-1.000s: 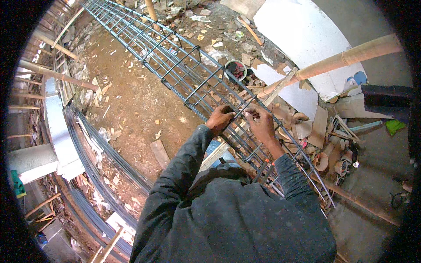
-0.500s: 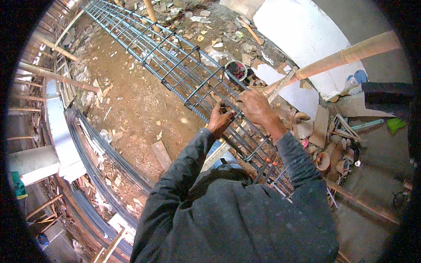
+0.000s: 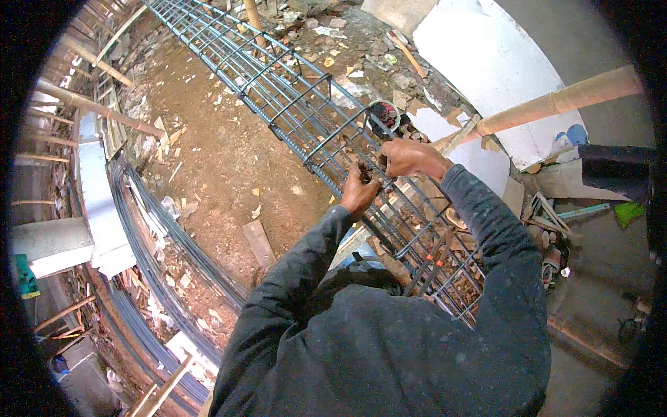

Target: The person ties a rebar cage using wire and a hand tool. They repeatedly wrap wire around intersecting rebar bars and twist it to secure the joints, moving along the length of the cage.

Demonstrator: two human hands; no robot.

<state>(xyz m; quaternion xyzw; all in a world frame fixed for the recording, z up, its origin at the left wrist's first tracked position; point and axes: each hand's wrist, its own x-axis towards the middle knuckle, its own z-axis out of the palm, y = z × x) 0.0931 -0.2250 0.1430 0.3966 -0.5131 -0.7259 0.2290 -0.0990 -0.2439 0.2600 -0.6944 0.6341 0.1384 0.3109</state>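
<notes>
A long rebar cage of steel bars and square stirrups runs from the far left to close by my body. My left hand has its fingers pinched together at the cage's near section, by a stirrup. Just right of it, my right hand is curled closed over the cage's right side. Whatever small thing lies between the fingers of either hand is hidden. Closer to me, a dark hand tool with orange marks on its handles rests on the cage bars.
Bundles of thin bars lie on the left. A bamboo pole slants in from the right, near a white board. Beyond my right hand stands a bucket with dark contents. Scraps litter the dirt floor.
My right forearm has swung outward to the right, with the wrist turned more sideways. Both hands stay close together at the cage. The whole view has shifted slightly.
</notes>
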